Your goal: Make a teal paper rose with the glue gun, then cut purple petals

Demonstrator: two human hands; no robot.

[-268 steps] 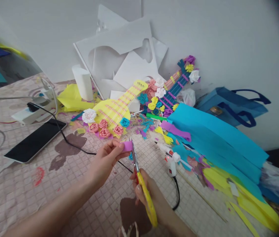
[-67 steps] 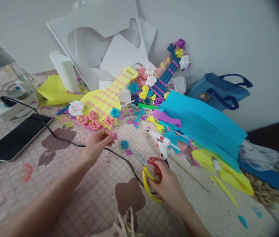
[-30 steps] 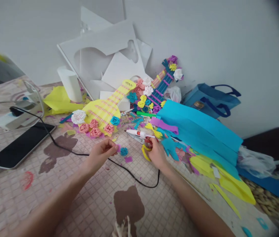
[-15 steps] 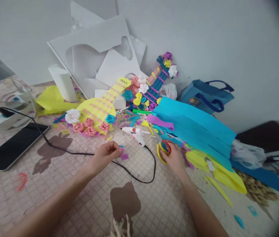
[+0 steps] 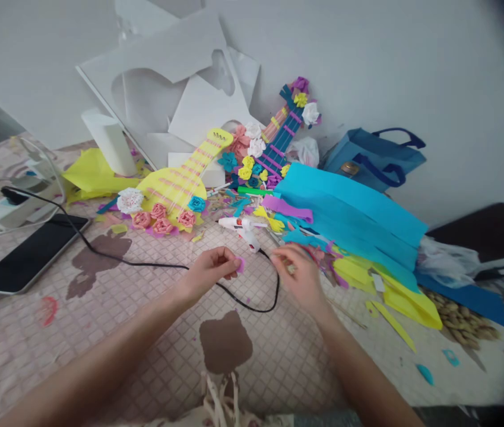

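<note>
My left hand [image 5: 214, 270] is closed in a pinch on a small purple piece of paper [image 5: 240, 265], above the patterned tablecloth. To its right, my right hand [image 5: 298, 276] has its fingers curved and apart, with no scissors in it. Reddish scissors handles [image 5: 313, 253] show only in part behind that hand. Just beyond both hands lies a white glue gun [image 5: 243, 230] on its side, its black cord [image 5: 273, 296] looping between them. Behind the left hand leans a yellow paper guitar [image 5: 176, 188] with pink, white and blue paper flowers.
A blue-necked guitar [image 5: 281, 139] with flowers stands at the back. Blue crepe paper [image 5: 345, 207] and yellow paper [image 5: 394, 296] spread to the right, near a blue bag [image 5: 374, 157]. At left lie a phone [image 5: 29, 255] and a power strip [image 5: 15, 204]. Cut white boards [image 5: 154, 59] lean behind.
My right hand has let go of the scissors and moved left. My left hand has shifted right with the purple paper, so the hands are closer together. The view has tilted slightly.
</note>
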